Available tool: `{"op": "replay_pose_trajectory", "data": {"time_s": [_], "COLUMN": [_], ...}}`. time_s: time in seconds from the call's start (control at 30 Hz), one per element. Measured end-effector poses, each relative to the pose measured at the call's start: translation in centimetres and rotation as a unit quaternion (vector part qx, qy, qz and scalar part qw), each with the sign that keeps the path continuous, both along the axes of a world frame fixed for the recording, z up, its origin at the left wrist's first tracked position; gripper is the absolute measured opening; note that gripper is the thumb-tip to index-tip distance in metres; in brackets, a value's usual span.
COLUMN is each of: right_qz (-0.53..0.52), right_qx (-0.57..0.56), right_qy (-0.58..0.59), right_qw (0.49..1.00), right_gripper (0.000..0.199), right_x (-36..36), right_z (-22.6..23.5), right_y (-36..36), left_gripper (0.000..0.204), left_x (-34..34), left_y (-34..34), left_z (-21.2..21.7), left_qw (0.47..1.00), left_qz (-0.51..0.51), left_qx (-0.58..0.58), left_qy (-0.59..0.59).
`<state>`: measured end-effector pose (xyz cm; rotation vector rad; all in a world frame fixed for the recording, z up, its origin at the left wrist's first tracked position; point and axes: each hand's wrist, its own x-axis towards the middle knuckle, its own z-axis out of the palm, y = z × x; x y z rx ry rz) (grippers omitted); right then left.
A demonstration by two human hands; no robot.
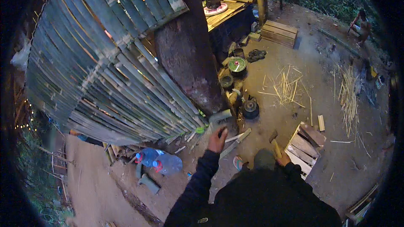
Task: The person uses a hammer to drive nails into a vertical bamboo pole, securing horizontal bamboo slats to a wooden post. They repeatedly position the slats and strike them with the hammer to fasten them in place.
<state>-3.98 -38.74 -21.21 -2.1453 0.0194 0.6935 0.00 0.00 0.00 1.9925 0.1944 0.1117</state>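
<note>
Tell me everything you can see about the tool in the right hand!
The tool looks like a hammer: a pale handle, seemingly wood, with a dark head, perhaps metal, at its far end. The right hand grips the handle low, hiding its end. It slants, head up and slightly left in the picture, beside a slatted wooden piece. The head's exact shape is unclear.
</note>
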Motion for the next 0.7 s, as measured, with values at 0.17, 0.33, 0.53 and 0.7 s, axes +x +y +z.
{"op": "replay_pose_trajectory", "data": {"time_s": [0.17, 0.33, 0.53, 0.7], "right_qz": [-0.028, -0.014, 0.095, 0.172], "right_qx": [-0.061, 0.053, 0.072, 0.110], "right_qy": [-0.019, -0.143, -0.112, -0.192], "right_qw": [0.998, 0.988, 0.987, 0.960], "right_gripper": [0.060, 0.059, 0.062, 0.065], "right_x": [8.7, 17.1, 31.2, 40.2], "right_z": [4.8, 5.4, 5.2, 6.4], "right_y": [7.3, 8.2, 8.8, 6.8], "left_gripper": [0.031, 0.038, 0.055, 0.057], "left_x": [11.3, 19.9, 26.8, 28.0], "left_y": [1.4, 0.1, 0.8, -1.5], "left_z": [20.7, 32.1, 33.3, 31.8], "left_qw": [0.941, 0.906, 0.895, 0.827], "left_qz": [-0.044, -0.039, 0.056, 0.179], "left_qx": [0.108, 0.057, 0.090, 0.206], "left_qy": [-0.318, -0.418, -0.434, -0.492]}}
